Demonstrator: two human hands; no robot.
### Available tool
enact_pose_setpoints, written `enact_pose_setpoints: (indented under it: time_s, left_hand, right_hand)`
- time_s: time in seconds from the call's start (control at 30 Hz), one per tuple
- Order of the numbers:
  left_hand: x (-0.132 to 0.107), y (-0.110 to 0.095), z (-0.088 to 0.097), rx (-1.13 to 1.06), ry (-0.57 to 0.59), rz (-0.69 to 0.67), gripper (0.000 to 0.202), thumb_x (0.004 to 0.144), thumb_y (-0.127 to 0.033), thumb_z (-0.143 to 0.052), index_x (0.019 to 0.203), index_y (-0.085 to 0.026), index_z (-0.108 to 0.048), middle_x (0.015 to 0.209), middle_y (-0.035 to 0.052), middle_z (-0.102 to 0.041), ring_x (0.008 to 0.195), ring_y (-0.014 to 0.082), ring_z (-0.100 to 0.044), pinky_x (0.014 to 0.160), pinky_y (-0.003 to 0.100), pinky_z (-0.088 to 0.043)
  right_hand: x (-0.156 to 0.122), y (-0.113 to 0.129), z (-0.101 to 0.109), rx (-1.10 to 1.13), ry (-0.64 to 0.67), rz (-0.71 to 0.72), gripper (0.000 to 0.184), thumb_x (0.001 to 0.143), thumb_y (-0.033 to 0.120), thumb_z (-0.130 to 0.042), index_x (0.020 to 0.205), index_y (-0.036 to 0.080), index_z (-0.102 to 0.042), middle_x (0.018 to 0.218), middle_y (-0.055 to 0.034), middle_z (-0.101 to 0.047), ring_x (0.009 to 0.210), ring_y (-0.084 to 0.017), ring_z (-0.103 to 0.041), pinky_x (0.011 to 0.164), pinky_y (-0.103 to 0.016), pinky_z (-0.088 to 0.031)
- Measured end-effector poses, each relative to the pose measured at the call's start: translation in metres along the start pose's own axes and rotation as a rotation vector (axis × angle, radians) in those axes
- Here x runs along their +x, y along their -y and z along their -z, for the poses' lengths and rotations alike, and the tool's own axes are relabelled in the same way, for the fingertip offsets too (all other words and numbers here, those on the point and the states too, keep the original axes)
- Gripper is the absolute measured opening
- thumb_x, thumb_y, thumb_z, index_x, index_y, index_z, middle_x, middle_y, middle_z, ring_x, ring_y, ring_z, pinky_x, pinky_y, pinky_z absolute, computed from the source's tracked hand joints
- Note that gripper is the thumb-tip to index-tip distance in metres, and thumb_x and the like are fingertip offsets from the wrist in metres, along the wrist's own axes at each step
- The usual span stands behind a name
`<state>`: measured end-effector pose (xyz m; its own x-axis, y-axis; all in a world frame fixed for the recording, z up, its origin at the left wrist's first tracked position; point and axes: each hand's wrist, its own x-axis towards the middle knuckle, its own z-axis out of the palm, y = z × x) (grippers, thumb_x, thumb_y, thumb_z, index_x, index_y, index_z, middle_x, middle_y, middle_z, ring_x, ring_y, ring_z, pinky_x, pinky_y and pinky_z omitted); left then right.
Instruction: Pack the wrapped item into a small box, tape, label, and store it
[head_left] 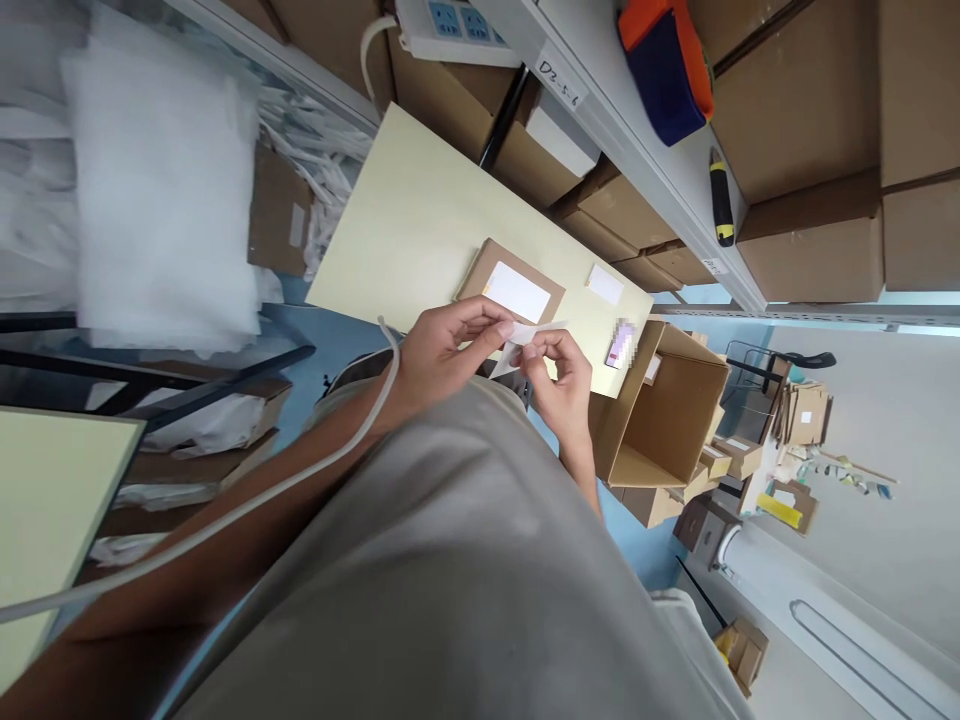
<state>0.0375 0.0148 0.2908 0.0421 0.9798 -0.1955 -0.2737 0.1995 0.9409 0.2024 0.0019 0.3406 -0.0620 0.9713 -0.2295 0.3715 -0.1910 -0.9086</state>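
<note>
Both my hands meet over the near edge of the pale yellow table [397,220], pinching a white paper label [532,338]. The label looks folded or split into two flaps; whether one is a backing sheet I cannot tell. My left hand [457,350] grips it between thumb and fingertips from the left. From the other side, the thumb and fingers of my right hand [559,375] are closed on its lower part. Just beyond them, a flat brown cardboard box [555,290] lies on the table with a white label on its top.
A white slip [604,284] and a partly blurred phone-like object [619,345] lie on the table. An open cardboard carton [667,410] stands to the right. Above runs a shelf [600,110] with a tape dispenser [667,75] and a cutter [721,200]. A white cable [300,490] crosses my left arm.
</note>
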Motion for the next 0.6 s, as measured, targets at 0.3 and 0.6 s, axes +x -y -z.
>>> enact_pose_setpoints:
  time_s: [0.3,0.6]
  left_hand:
    - [0.049,0.059,0.083,-0.361,-0.72,0.204,0.03,0.102,-0.04,-0.076,0.093,-0.025,-0.052,0.086,0.0014,-0.074,0.091,0.0179,-0.072,0.09,0.034,-0.062]
    - [0.015,0.058,0.114,-0.303,-0.826,0.006,0.033,0.092,-0.045,-0.083,0.093,-0.022,-0.059,0.086,0.0006,-0.069,0.086,0.0154,-0.068,0.083,0.031,-0.06]
  right_hand:
    - [0.048,-0.039,0.026,-0.136,-0.238,-0.069,0.012,0.085,0.039,-0.063,0.087,0.027,-0.062,0.07,0.007,-0.062,0.074,-0.02,-0.073,0.079,-0.036,-0.059]
    - [0.094,-0.013,-0.078,-0.037,0.316,-0.006,0.044,0.086,0.057,-0.093,0.115,0.026,-0.079,0.105,-0.0042,-0.084,0.097,-0.022,-0.079,0.099,-0.04,-0.063]
